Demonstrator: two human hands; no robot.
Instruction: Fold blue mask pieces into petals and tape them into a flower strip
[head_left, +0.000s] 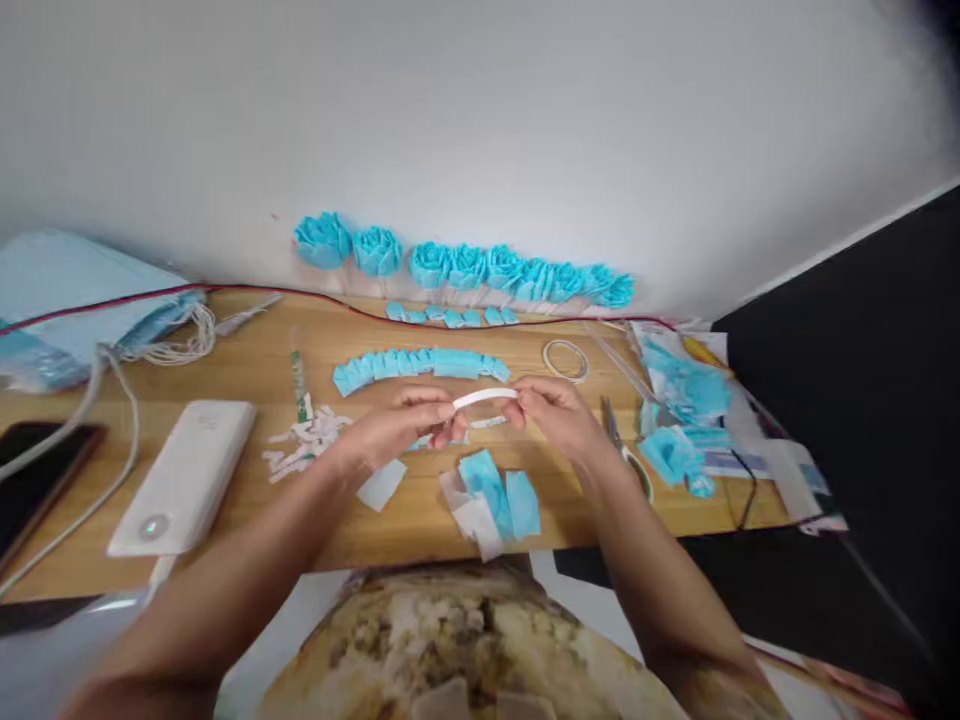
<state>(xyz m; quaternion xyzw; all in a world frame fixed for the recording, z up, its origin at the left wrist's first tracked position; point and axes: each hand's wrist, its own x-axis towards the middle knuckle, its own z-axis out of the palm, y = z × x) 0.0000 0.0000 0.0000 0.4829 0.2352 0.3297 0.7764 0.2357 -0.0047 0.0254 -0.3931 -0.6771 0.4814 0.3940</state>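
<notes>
A narrow white strip is stretched in a slight arch between my two hands, above the wooden table. My left hand pinches its left end and my right hand its right end. Below them lie pieces of blue and white fabric-like sheet, with a single white piece nearer my left forearm. Behind my hands, a curved row of folded blue pieces rests on the table. White scraps are heaped left of my left hand. Scissors lie just right of my right hand.
Blue fabric-like flowers line the wall. A tape ring sits at the back right, with blue scraps farther right. At left are a white power bank, a phone and cables. A red-black cord crosses the back.
</notes>
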